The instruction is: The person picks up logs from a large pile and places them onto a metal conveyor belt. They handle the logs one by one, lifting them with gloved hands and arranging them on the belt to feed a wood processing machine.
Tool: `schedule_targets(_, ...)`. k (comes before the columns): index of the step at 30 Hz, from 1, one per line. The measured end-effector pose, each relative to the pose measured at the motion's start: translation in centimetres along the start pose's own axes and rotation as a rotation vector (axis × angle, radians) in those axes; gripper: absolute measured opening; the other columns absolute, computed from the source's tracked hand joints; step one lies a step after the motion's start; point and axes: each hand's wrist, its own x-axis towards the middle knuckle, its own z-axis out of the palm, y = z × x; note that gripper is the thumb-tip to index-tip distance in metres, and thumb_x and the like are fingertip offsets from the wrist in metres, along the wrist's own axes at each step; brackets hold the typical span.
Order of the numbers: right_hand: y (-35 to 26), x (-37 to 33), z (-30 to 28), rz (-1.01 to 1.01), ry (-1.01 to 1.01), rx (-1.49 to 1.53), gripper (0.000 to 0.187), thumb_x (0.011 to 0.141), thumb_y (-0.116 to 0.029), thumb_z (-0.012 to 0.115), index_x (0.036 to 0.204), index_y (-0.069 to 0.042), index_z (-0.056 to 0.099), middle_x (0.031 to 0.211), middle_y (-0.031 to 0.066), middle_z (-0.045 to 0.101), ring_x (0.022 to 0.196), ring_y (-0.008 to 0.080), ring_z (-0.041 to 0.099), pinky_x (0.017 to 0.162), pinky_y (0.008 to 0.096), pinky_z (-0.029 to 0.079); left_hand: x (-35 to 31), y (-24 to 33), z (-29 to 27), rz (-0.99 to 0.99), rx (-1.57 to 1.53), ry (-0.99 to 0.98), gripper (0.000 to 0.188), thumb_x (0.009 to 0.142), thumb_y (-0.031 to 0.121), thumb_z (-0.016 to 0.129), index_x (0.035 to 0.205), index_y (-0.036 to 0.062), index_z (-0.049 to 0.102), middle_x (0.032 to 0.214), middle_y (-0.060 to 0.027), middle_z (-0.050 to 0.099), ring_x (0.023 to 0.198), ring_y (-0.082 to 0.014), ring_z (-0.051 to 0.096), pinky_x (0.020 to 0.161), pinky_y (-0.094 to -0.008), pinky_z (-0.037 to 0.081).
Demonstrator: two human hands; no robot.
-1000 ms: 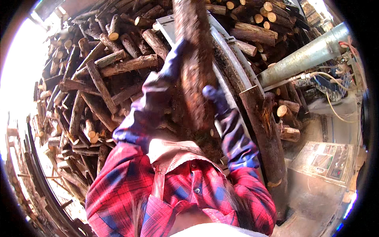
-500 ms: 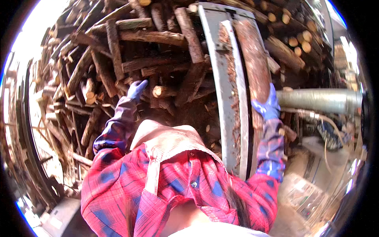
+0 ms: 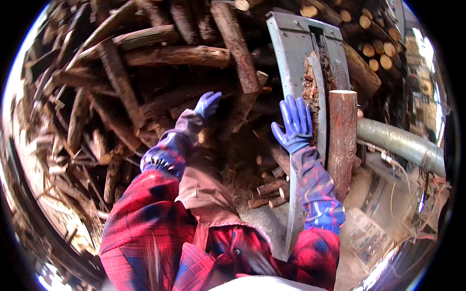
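A brown-barked log lies lengthwise along the right side of a grey metal chute, its pale cut end facing away from me. My right hand, in a blue glove, is open with its fingers spread. It is over the chute just left of the log, apart from the bark; whether the palm touches the metal I cannot tell. My left hand, gloved in blue too, reaches out over the heap of logs. Its fingers are stretched out, and nothing shows in them. Bark scraps lie in the chute.
A thick metal pipe runs off to the right beside the log. Stacked logs with pale ends stand at the back right. Short log pieces lie low, left of the chute. A thin hose hangs at right.
The log has slid toward me along the chute. My right hand has left it and moved left. My left hand has moved right over the heap, and my view has shifted.
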Motion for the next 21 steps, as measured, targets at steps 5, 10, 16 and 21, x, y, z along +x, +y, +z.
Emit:
schedule_targets(5, 0.2, 1.1, 0.4, 0.062, 0.055, 0.037, 0.056, 0.084, -0.034, 0.069, 0.134, -0.012, 0.061, 0.146, 0.0056, 0.054, 0.136, 0.0292, 0.049, 0.115, 0.0467, 0.035, 17.4, 2.6, 5.0, 0.236, 0.926, 0.79, 0.049, 0.084, 0.039, 0.073, 0.115, 0.0017, 0.061, 0.099, -0.0098, 0.062, 0.08, -0.0201, 0.062, 0.069, -0.0335, 0.051)
schedule_targets(10, 0.9, 1.7, 0.9, 0.094, 0.044, 0.001, 0.044, 0.088, -0.033, 0.068, 0.128, -0.015, 0.067, 0.139, 0.0023, 0.06, 0.134, 0.0262, 0.05, 0.112, 0.044, 0.039, 26.7, 4.2, -1.6, 0.033, 1.024, 1.056, 0.096, 0.062, 0.053, 0.093, 0.12, -0.0137, 0.057, 0.117, -0.0208, 0.067, 0.093, -0.0241, 0.064, 0.084, -0.0349, 0.054)
schedule_targets(16, 1.5, 0.9, 3.2, 0.158, 0.043, 0.021, 0.041, 0.088, -0.032, 0.068, 0.126, -0.015, 0.068, 0.138, -0.0011, 0.061, 0.135, 0.0241, 0.049, 0.11, 0.0417, 0.042, 26.7, 0.5, -1.2, 0.404, 0.44, 0.773, 0.051, 0.088, 0.021, 0.074, 0.124, -0.0108, 0.058, 0.125, -0.0192, 0.065, 0.111, -0.029, 0.064, 0.099, -0.0397, 0.051)
schedule_targets(21, 2.1, 1.7, 3.6, 0.146, 0.065, 0.067, 0.045, 0.087, -0.031, 0.068, 0.128, -0.013, 0.067, 0.139, 0.0041, 0.06, 0.131, 0.0277, 0.053, 0.11, 0.0444, 0.042, 21.2, 2.3, 6.4, 0.248, 0.032, 0.509, 0.037, 0.094, 0.028, 0.069, 0.121, 0.0022, 0.068, 0.12, -0.01, 0.068, 0.11, -0.0253, 0.063, 0.104, -0.0399, 0.047)
